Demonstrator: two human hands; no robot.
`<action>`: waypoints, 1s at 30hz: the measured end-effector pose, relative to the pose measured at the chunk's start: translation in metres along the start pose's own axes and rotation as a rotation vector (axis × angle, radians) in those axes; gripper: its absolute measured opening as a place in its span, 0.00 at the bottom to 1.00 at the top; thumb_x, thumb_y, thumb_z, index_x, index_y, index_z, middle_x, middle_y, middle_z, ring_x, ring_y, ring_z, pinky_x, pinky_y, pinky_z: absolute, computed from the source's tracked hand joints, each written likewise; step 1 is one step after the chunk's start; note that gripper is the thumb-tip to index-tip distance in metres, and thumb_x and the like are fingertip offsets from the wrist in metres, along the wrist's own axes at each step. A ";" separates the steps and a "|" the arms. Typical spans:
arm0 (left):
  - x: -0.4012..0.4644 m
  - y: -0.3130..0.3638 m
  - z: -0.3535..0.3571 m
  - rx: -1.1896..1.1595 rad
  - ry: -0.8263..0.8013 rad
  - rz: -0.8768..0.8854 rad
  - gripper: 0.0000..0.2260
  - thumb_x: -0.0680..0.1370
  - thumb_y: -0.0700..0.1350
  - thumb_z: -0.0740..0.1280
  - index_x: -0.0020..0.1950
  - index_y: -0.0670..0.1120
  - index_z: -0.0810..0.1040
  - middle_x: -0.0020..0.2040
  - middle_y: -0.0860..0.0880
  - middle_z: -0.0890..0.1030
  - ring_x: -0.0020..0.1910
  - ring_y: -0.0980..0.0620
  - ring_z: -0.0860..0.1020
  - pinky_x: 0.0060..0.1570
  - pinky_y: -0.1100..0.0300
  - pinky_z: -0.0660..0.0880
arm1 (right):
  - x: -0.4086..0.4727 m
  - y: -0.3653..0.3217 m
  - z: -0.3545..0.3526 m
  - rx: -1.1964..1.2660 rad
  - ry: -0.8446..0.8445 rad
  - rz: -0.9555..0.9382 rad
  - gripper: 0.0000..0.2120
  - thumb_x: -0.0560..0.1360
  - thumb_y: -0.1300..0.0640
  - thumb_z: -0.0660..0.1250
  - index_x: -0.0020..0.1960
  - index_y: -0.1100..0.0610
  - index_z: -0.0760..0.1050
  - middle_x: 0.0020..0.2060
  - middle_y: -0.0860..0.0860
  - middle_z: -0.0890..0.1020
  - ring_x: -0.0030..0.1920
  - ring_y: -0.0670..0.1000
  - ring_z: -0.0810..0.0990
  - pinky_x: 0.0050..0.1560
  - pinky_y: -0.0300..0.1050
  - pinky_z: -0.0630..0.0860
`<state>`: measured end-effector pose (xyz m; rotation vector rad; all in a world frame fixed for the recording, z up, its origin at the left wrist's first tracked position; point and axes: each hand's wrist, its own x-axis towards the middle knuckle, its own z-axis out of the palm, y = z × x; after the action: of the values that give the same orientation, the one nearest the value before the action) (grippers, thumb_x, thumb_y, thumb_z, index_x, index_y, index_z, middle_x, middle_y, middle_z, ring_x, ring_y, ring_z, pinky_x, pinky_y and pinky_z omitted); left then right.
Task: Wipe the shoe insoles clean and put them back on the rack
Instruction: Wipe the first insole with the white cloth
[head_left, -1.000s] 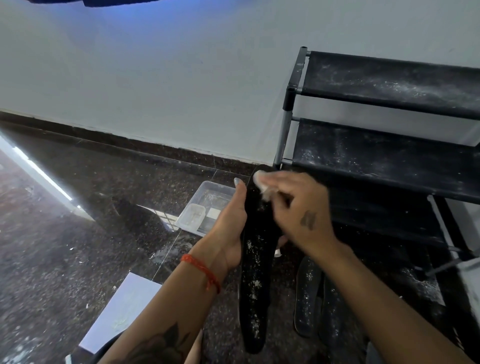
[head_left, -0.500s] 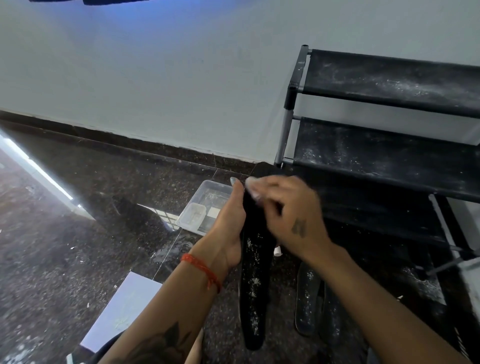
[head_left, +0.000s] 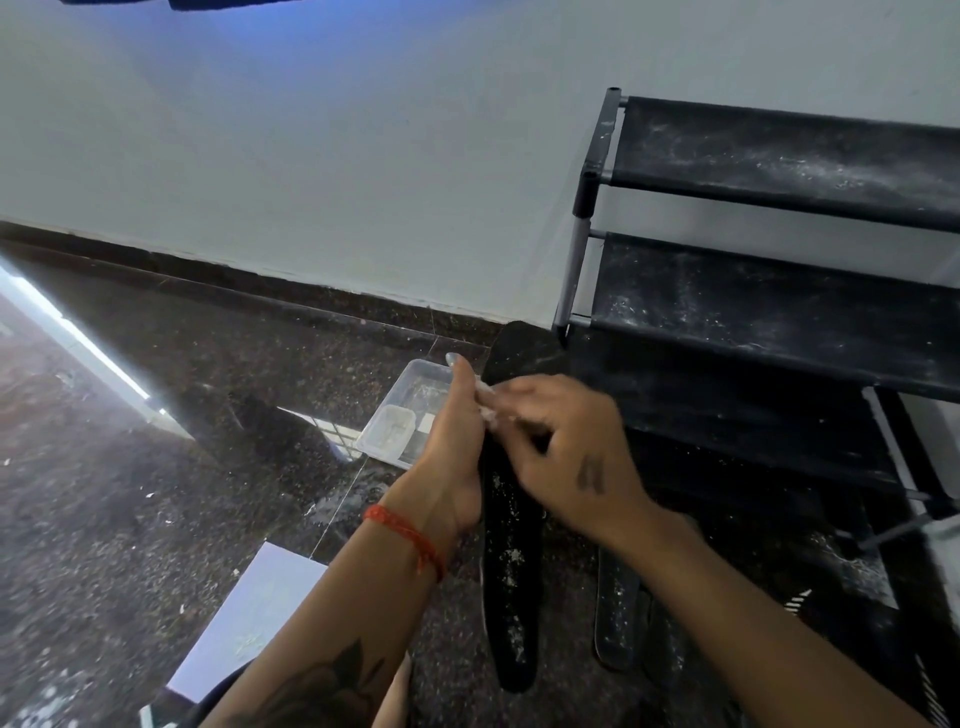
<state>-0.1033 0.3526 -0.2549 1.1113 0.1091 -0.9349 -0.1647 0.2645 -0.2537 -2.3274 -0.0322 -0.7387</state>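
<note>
Held and wiped a black insole at centre frame.

Gripped the dusty black insole from its left edge with the left hand, fingers curled behind; pinched a small white wipe against its upper part with the right hand. Lay lower right on the dark floor: two more insoles. Stood at right: dusty black rack. Sat just left of the hands: clear plastic tray.

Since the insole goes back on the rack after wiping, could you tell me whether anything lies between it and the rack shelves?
Nothing visible does. The left hand holds the insole upright just left of the rack, while the right hand rubs it with a white wipe. Both visible shelves carry only white dust.
</note>
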 end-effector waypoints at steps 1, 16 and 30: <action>0.001 0.001 0.000 -0.001 0.031 0.016 0.37 0.77 0.68 0.47 0.40 0.41 0.83 0.36 0.41 0.84 0.33 0.47 0.84 0.32 0.60 0.79 | -0.004 -0.001 0.004 -0.037 -0.033 -0.039 0.13 0.72 0.62 0.67 0.55 0.54 0.81 0.47 0.48 0.84 0.46 0.48 0.79 0.48 0.40 0.74; -0.002 0.006 -0.004 -0.055 0.088 0.036 0.30 0.79 0.64 0.52 0.43 0.40 0.79 0.40 0.41 0.80 0.39 0.46 0.80 0.43 0.55 0.77 | -0.007 -0.005 0.003 -0.034 -0.063 -0.041 0.10 0.71 0.65 0.67 0.49 0.54 0.80 0.43 0.45 0.83 0.42 0.43 0.77 0.45 0.30 0.69; 0.001 0.007 -0.009 -0.060 0.094 0.012 0.30 0.79 0.64 0.54 0.42 0.41 0.83 0.39 0.42 0.83 0.36 0.48 0.82 0.36 0.60 0.79 | -0.010 -0.009 0.005 -0.026 -0.051 -0.030 0.07 0.73 0.64 0.64 0.46 0.56 0.79 0.39 0.47 0.82 0.38 0.47 0.77 0.40 0.38 0.71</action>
<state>-0.0946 0.3606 -0.2545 1.0990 0.2057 -0.8635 -0.1727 0.2762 -0.2561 -2.3754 -0.0813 -0.6985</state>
